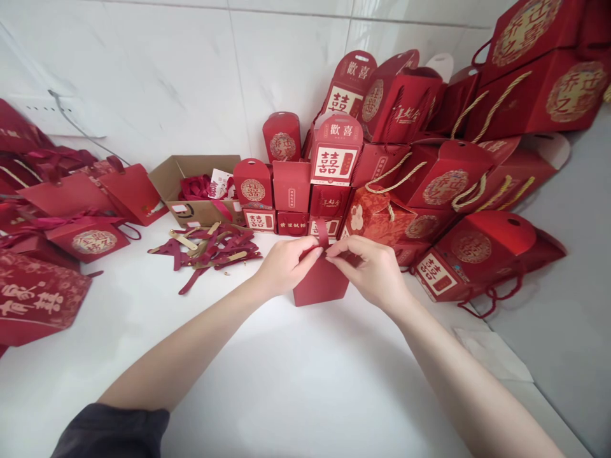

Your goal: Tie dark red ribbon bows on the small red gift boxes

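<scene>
A plain dark red gift box (322, 286) stands on the white table in front of me, with a red ribbon loop (323, 233) rising from its top. My left hand (293, 264) is closed at the box's upper left edge, thumb and fingers pinched beside the base of the loop. On the other side, my right hand (370, 264) pinches the upper right of the box close to the same spot. The fingertips nearly meet, and the small part between them is hidden. Left of my hands lies a heap of dark red ribbon straps (214, 245) with gold pieces.
Stacked red gift boxes (334, 152) line the white tiled wall behind and to the right. Behind the ribbon heap stands a cardboard box (191, 165) of ribbons and a card. More red boxes (90, 238) crowd the left, below a wall socket (52, 117) with a cable.
</scene>
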A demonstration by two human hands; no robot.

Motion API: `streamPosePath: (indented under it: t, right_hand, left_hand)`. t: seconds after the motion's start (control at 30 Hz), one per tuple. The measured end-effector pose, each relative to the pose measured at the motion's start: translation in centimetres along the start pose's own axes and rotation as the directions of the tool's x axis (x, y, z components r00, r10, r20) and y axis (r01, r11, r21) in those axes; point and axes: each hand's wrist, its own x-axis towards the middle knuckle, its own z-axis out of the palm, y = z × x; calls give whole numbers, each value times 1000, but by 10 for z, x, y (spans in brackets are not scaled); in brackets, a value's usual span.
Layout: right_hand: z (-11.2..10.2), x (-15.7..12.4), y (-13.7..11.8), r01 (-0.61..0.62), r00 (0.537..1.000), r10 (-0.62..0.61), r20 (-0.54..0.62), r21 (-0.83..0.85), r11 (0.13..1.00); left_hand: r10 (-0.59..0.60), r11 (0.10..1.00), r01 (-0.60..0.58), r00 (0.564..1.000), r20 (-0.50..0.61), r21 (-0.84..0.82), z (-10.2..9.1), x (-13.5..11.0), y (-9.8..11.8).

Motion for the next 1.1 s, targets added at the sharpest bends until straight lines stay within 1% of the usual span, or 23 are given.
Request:
streamPosePath:
  t: [0.2, 0.3, 0.4, 0.47, 0.53, 0.63, 0.73, 0.8, 0.9, 0.97, 1.1]
  right_hand:
    - [1, -5, -7, 107, 994, -104, 25, -216, 970]
    - [-1, -6, -10, 115, 993, -113, 23, -269, 956]
    - [-4, -5, -9, 73, 997, -67, 30, -267, 961]
    - [-4, -5, -7, 46, 999, -39, 37, -234, 971]
    - [-4, -4, -5, 49, 999, -45, 27, -183, 982]
    - [-3, -4, -4, 106, 994, -106, 2, -135, 985]
    - [-2, -4, -4, 181, 983, -182, 5, -159, 971]
    - [-1, -5, -5, 232, 973, -231, 31, -203, 951]
    - [1, -7, -5, 316, 948, -300, 101, -236, 919]
    - [2, -7, -6, 331, 942, -309, 129, -222, 917]
    - [1, -5, -8, 291, 955, -267, 131, -222, 931]
  left_hand:
    - [24, 1000, -24, 1000, 16, -2, 0, 0, -2]
    - [16, 1000, -16, 1000, 7, -20, 1, 1, -3]
    - [-7, 998, 6, 1000, -18, -62, 3, 1, -4]
    - [-33, 995, 29, 999, -41, -92, 5, 1, -4]
    - [-60, 993, 53, 996, -61, -107, 7, 0, -4]
    - [-85, 990, 75, 993, -78, -118, 9, -1, -2]
    - [-81, 987, 68, 993, -83, -144, 9, -1, -1]
    - [-67, 987, 53, 994, -83, -154, 8, -2, 0]
    - [-54, 992, 44, 995, -82, -118, 8, -1, -1]
    - [-64, 995, 57, 995, -83, -83, 9, -2, -2]
    - [-56, 997, 51, 995, -85, -55, 10, -2, -5]
